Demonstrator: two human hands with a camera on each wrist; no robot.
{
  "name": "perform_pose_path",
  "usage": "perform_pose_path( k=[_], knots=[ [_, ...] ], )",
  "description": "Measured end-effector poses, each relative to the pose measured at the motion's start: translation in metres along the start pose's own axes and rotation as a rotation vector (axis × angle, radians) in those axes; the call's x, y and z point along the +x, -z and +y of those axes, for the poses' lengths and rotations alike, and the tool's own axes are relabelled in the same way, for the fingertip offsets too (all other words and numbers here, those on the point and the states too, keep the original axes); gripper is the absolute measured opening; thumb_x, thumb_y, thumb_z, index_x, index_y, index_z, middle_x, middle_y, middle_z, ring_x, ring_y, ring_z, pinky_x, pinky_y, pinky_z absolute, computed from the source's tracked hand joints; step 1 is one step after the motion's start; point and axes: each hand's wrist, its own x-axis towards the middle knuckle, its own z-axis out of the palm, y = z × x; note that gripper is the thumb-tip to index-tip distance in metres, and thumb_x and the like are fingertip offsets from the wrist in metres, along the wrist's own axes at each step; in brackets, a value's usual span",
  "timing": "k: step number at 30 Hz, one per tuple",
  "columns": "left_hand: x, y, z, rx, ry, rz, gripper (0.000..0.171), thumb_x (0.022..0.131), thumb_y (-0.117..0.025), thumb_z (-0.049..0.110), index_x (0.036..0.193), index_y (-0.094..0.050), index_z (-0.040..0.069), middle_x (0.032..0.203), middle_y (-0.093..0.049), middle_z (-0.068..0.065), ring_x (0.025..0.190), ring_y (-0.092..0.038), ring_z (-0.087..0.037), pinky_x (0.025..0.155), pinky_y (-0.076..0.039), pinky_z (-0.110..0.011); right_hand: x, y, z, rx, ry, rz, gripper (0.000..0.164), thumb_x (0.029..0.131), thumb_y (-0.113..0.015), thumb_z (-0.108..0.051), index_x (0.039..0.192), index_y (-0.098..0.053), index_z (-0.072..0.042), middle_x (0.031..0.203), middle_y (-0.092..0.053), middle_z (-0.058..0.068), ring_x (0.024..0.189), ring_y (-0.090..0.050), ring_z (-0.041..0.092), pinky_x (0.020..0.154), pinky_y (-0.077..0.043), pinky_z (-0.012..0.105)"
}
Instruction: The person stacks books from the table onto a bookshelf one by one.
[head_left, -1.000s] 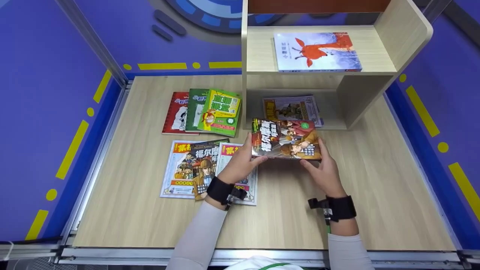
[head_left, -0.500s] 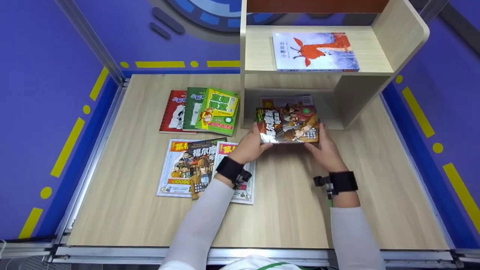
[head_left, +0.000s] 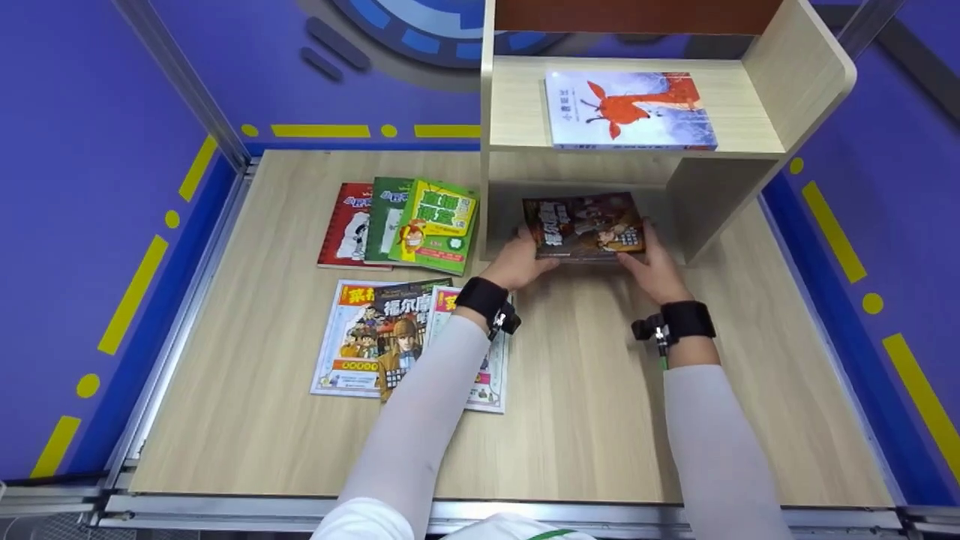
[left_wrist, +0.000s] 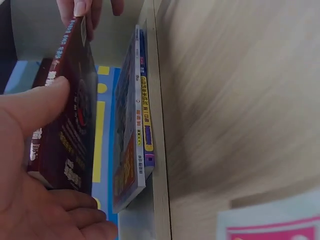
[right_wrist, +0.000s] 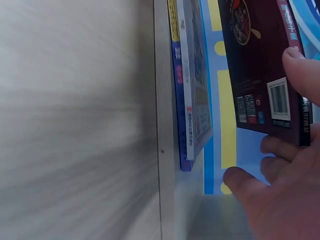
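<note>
The dark book (head_left: 589, 225) is inside the bookshelf's lower compartment, near its board's front edge (left_wrist: 159, 125), above and apart from two stacked books (left_wrist: 138, 125). Its long axis runs roughly along that edge. The left hand (head_left: 521, 262) and right hand (head_left: 652, 266) pinch opposite short ends, thumbs on the near spine, fingers beneath; neither is nearer.

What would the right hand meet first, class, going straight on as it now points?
Probably the blue wall, visible behind the open-backed shelf; the right hand, gripping a dark book, seems above the stacked books, though depth is unclear.
</note>
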Motion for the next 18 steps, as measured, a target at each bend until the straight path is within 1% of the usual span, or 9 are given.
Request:
perform_pose_path(
  k=[2,6,12,13,15,16,18],
  knots=[
    [0.006,0.001,0.002,-0.002,-0.008,0.004,0.094,0.106,-0.061,0.051,0.164,-0.017,-0.009,0.16,-0.047,-0.03,0.144,-0.055,-0.037,0.121,-0.046,-0.04,0.004,0.003,0.0,0.006,0.012,0.012,0.09,0.112,-0.055,-0.03,0.17,0.009,-0.006,0.177,0.005,0.026,0.165,-0.006,0.046,0.134,-0.011,0.058],
    [0.016,0.006,0.007,0.009,-0.031,0.014,0.091,0.108,-0.057,0.052,0.164,-0.018,-0.008,0.162,-0.046,-0.028,0.146,-0.054,-0.036,0.122,-0.045,-0.04,0.01,0.008,-0.001,0.001,0.027,0.042,0.089,0.112,-0.056,-0.029,0.17,0.007,-0.004,0.176,0.001,0.029,0.164,-0.008,0.048,0.134,-0.012,0.059],
    [0.024,0.011,0.011,-0.019,-0.062,0.005,0.093,0.108,-0.059,0.049,0.166,-0.012,-0.008,0.169,-0.033,-0.028,0.153,-0.045,-0.036,0.127,-0.039,-0.04,0.014,0.008,0.0,-0.053,0.002,0.071,0.088,0.112,-0.055,-0.032,0.17,0.004,-0.002,0.176,-0.003,0.031,0.164,-0.01,0.048,0.134,-0.014,0.059],
    [0.025,0.011,0.011,-0.012,-0.05,0.007,0.097,0.107,-0.059,0.051,0.166,-0.009,-0.008,0.172,-0.028,-0.029,0.156,-0.04,-0.037,0.128,-0.037,-0.039,0.014,0.007,0.001,-0.059,-0.004,0.072,0.088,0.112,-0.055,-0.033,0.17,0.004,-0.002,0.176,-0.003,0.03,0.163,-0.01,0.048,0.133,-0.014,0.06],
    [0.026,0.01,0.011,0.013,-0.015,0.011,0.105,0.105,-0.061,0.054,0.167,-0.002,-0.007,0.173,-0.024,-0.028,0.156,-0.04,-0.036,0.127,-0.038,-0.039,0.014,0.004,0.005,-0.059,-0.018,0.064,0.089,0.112,-0.055,-0.033,0.17,0.006,-0.003,0.176,0.0,0.029,0.163,-0.01,0.048,0.133,-0.014,0.061],
    [0.026,0.01,0.011,0.029,0.009,0.01,0.109,0.104,-0.062,0.056,0.167,0.002,-0.006,0.175,-0.019,-0.028,0.157,-0.038,-0.036,0.128,-0.036,-0.038,0.013,0.002,0.007,-0.064,-0.026,0.059,0.09,0.112,-0.055,-0.033,0.17,0.007,-0.004,0.176,0.002,0.029,0.164,-0.009,0.048,0.133,-0.014,0.061],
    [0.026,0.008,0.011,0.064,0.046,0.008,0.116,0.102,-0.063,0.059,0.167,0.009,-0.004,0.177,-0.008,-0.027,0.161,-0.031,-0.036,0.13,-0.032,-0.038,0.011,-0.002,0.011,-0.079,-0.039,0.054,0.092,0.111,-0.057,-0.031,0.169,0.009,-0.003,0.176,0.005,0.03,0.164,-0.006,0.048,0.134,-0.012,0.06]
  ],
)
